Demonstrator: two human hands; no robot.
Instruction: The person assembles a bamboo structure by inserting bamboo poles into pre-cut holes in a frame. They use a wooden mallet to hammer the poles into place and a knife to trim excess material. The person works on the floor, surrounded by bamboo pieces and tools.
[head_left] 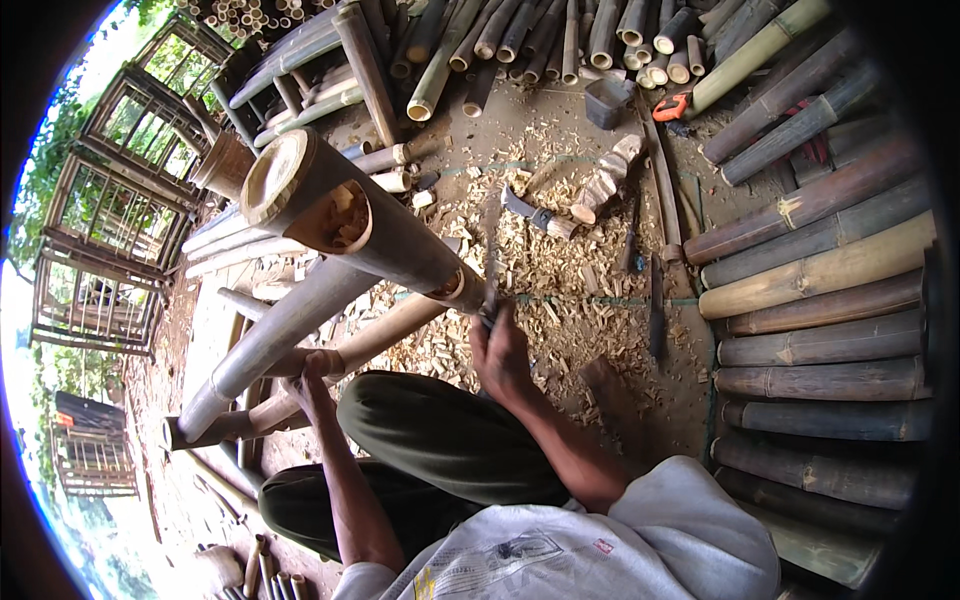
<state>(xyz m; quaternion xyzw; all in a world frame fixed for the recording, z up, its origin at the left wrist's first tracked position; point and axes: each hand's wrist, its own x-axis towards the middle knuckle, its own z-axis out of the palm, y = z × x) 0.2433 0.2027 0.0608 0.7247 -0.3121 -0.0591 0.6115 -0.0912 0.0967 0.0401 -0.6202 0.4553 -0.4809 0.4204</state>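
My right hand (503,358) is closed round the dark handle of a long, narrow-bladed knife (491,245). The blade points away from me, beside the near end of a thick bamboo pole (400,240). That pole has a large opening cut near its far end, with shavings inside, and a smaller notch near the knife. It forms part of a bamboo frame whose slanting leg (285,335) runs down to the left. Lower on the frame, my left hand (314,382) is wrapped round a bamboo crosspiece (290,362). Both knees are bent beneath the work.
Wood shavings (560,340) cover the ground ahead. On them lie a hatchet-like tool (540,215) and a chopped log (608,180). An orange-handled saw (672,107) and a dark bucket (606,103) are farther off. Bamboo poles (820,350) line the right side.
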